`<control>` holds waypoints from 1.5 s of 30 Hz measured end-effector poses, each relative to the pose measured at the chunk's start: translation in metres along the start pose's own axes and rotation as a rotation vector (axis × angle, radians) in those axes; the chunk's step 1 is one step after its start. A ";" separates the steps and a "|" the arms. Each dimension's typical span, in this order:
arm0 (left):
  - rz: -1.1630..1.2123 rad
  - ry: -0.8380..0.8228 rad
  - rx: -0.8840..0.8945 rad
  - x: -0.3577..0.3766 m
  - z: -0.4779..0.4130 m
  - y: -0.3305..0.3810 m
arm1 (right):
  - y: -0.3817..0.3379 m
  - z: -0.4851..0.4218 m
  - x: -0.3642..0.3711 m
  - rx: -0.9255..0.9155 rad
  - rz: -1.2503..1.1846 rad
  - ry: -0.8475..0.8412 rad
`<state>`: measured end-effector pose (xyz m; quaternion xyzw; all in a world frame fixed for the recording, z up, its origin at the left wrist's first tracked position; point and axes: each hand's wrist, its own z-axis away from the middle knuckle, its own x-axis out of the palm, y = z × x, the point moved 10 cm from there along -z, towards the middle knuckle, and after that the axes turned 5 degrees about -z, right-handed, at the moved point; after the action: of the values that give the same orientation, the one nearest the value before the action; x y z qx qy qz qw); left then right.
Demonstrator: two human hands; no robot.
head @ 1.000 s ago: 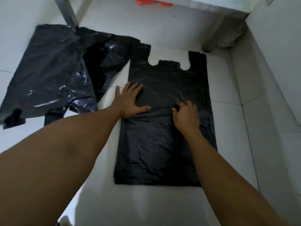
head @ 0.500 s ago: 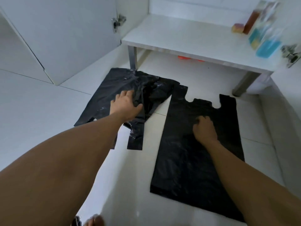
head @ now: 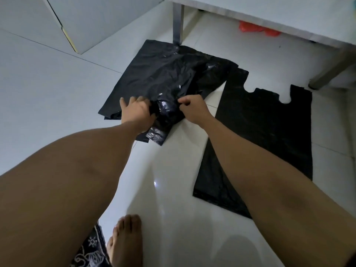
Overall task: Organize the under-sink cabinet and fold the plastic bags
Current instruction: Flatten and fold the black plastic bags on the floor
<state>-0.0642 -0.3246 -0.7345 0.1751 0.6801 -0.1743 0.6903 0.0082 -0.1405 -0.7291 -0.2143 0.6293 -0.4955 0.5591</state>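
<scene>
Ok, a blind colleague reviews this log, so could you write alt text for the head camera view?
Both hands hold a crumpled black bag on the white tiled floor, the left hand gripping its near edge and the right hand pinching a fold. A second black bag lies flattened to the right; a bare foot shows at the bottom.

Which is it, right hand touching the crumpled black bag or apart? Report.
Touching. The head view shows the right hand pinching a fold of the crumpled black bag.
</scene>
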 end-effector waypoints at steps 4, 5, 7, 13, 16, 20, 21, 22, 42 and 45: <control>0.084 0.315 -0.080 -0.057 -0.008 -0.014 | -0.048 -0.004 -0.031 -0.171 0.013 0.160; 0.108 0.367 -0.081 -0.071 -0.012 -0.015 | -0.065 -0.004 -0.038 -0.229 0.059 0.184; 0.133 0.448 -0.064 -0.102 -0.021 -0.012 | -0.097 -0.005 -0.052 -0.328 0.175 0.229; 0.231 0.631 0.019 -0.206 -0.048 0.005 | -0.173 0.002 -0.121 -0.519 0.099 0.427; 0.175 0.671 0.018 -0.247 -0.056 0.009 | -0.205 0.017 -0.169 -0.585 0.023 0.530; 0.265 0.611 -0.192 -0.265 -0.064 0.000 | -0.229 0.052 -0.241 -0.641 -0.155 0.649; 0.359 0.537 -0.253 -0.259 -0.067 0.000 | -0.232 0.061 -0.257 -0.651 -0.186 0.656; 0.475 0.445 -0.287 -0.252 -0.069 0.005 | -0.231 0.068 -0.271 -0.635 -0.188 0.673; 1.590 -0.527 0.089 -0.207 -0.059 0.253 | -0.075 0.138 -0.420 -0.029 -1.099 0.303; 1.552 -0.660 0.178 -0.170 -0.046 0.292 | -0.016 0.143 -0.421 0.175 -1.000 0.389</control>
<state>0.0326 -0.0455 -0.5637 0.5860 0.1145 0.2537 0.7610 0.2538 0.1444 -0.4916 -0.3443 0.4988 -0.7822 0.1442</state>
